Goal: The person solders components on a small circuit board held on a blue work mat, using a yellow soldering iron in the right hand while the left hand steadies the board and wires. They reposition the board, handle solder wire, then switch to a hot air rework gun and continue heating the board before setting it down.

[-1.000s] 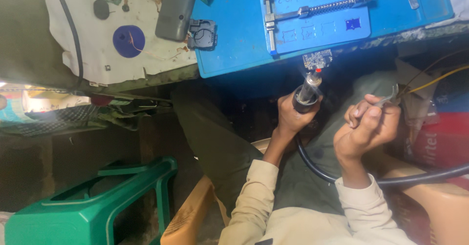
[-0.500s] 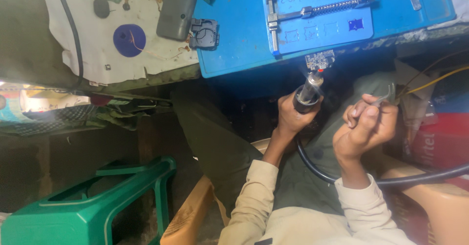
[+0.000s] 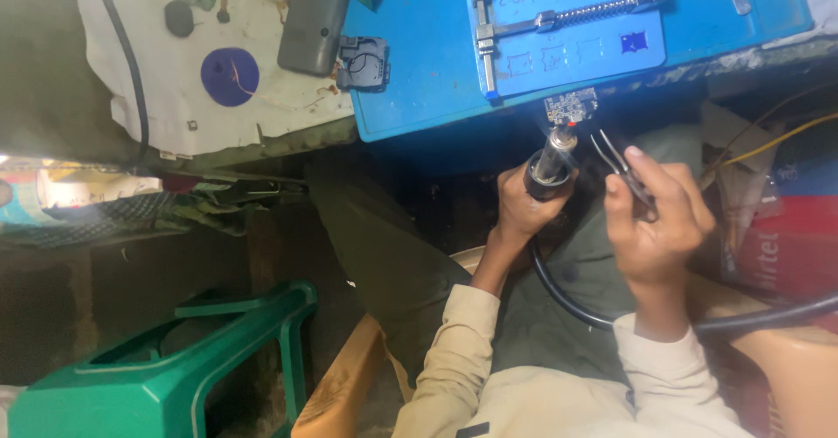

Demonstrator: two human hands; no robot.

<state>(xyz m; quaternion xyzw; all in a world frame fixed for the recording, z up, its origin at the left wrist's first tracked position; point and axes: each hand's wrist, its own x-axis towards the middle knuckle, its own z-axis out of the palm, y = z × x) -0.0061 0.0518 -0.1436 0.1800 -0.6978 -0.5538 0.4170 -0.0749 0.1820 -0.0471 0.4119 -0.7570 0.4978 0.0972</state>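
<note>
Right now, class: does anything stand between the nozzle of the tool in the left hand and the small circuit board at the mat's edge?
Nothing visible does. The left hand aims the hot-air tool straight at the small circuit board. The tweezers in the right hand stay off to the side, clear of that gap.

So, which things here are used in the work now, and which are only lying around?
In use:
left hand grips hot-air tool
right hand holds tweezers
small circuit board at the nozzle
black hose

Lying about:
blue mat
board clamp
grey case
purple disc
green stool
</note>
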